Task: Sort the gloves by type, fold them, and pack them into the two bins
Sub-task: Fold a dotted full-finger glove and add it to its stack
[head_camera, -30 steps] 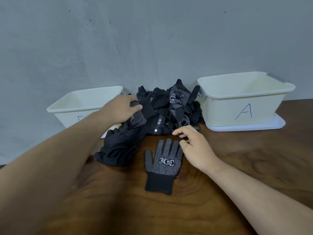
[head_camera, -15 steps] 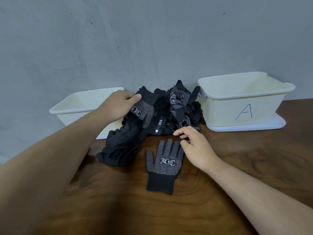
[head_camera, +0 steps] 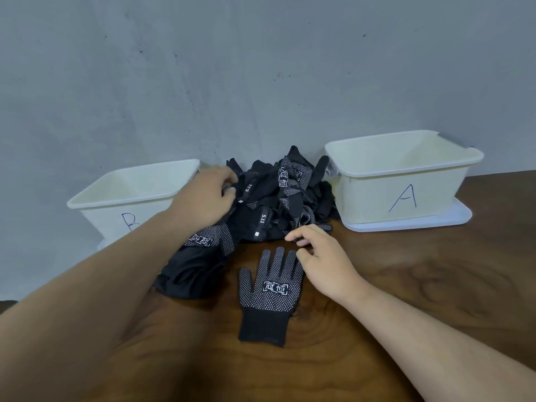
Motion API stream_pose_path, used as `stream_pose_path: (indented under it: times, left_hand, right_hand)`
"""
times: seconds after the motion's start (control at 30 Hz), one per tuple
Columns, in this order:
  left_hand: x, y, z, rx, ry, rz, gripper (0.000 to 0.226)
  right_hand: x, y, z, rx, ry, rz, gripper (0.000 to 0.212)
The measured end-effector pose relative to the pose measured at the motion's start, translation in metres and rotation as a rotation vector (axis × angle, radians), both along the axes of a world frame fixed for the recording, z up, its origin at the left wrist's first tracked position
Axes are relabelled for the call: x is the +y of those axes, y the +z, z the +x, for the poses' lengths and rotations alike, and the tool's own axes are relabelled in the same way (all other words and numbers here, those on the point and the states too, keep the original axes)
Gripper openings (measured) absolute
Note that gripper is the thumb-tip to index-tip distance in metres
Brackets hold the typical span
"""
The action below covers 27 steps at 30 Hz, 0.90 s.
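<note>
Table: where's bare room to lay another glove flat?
Bare tabletop in front of bin A, right of the right hand. Also the near strip below the flat dotted glove, between the forearms. Crowded: glove pile fills the gap between bin A and bin B, with the left hand in it.

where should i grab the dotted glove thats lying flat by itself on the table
Pinch the dotted glove by its plain knit cuff, coming down from above on the near side. It lies flat with its fingers pointing away toward the pile, and the right hand rests by those fingertips, so the cuff is the free, uncovered end.
</note>
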<state>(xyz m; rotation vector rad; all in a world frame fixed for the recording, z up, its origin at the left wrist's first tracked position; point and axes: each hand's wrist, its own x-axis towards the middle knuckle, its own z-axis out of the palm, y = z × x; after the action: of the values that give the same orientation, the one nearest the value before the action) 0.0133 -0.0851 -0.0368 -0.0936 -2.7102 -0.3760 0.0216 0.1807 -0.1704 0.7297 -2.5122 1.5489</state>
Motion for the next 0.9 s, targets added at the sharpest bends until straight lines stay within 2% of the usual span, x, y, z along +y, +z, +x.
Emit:
stream_pose_path:
  times: [0.17, 0.23, 0.3, 0.4, 0.47, 0.53, 0.6, 0.67, 0.8, 0.9]
  left_hand:
    - [0.053, 0.002, -0.009, -0.023, -0.106, 0.064, 0.013]
    - [0.072, -0.002, -0.012, -0.045, -0.106, 0.078, 0.025]
    - [0.085, -0.008, -0.017, -0.03, -0.074, 0.122, 0.047]
    - [0.098, -0.008, -0.027, 0.1, -0.049, 0.134, 0.061]
    - [0.1, -0.002, -0.037, 0.131, -0.071, -0.034, 0.057]
    - [0.101, 0.007, -0.047, 0.092, -0.045, -0.192, 0.039]
    - [0.102, 0.014, -0.055, 0.089, 0.014, -0.254, 0.021]
    - [0.1, 0.022, -0.058, 0.156, 0.017, -0.168, 0.014]
    - [0.085, 0.048, -0.055, 0.292, -0.04, 0.318, 0.012]
    - [0.074, 0.067, -0.049, 0.356, -0.01, 0.416, 0.024]
  right_hand:
    - [0.001, 0.002, 0.001, -0.011, -0.018, -0.028, 0.037]
    - [0.002, 0.002, 0.0, -0.019, -0.043, -0.064, 0.035]
    - [0.002, 0.002, 0.0, -0.028, -0.059, -0.09, 0.033]
    - [0.001, 0.002, 0.0, -0.027, -0.062, -0.091, 0.031]
    - [0.001, 0.003, 0.001, -0.028, -0.063, -0.09, 0.031]
    - [0.001, 0.003, 0.001, -0.036, -0.062, -0.088, 0.031]
    - [0.001, 0.004, 0.001, -0.044, -0.06, -0.086, 0.03]
    - [0.001, 0.004, 0.001, -0.048, -0.061, -0.087, 0.03]
    - [0.001, 0.005, 0.001, -0.052, -0.062, -0.086, 0.03]
    - [0.002, 0.006, 0.001, -0.058, -0.061, -0.085, 0.03]
